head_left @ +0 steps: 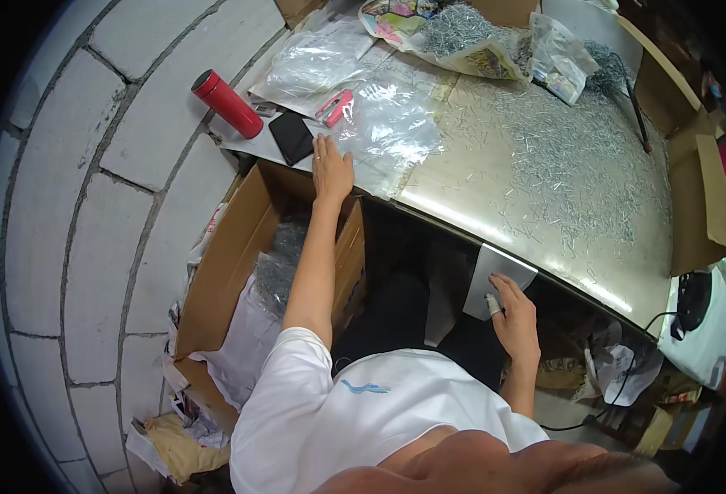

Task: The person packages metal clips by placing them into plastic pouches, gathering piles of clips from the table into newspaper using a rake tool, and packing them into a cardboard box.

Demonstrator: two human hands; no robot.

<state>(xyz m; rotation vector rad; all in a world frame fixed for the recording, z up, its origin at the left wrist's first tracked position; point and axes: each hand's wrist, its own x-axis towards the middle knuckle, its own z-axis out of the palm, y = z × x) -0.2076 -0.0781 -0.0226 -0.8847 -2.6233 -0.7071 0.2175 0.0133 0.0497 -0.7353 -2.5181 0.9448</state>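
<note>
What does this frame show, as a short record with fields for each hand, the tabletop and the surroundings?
left hand: fingers extended at the table's near edge, beside a flat black object
right hand: fingers at a silver-grey panel; grip unclear
tabletop: scattered metal pins, pink stapler, red bottle, clear plastic
beside the person: open cardboard box
wall: pale blocks

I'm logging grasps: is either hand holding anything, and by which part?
The right hand touches the flat grey piece near its right edge; whether it grips it cannot be told. The left hand shows no hold.
</note>
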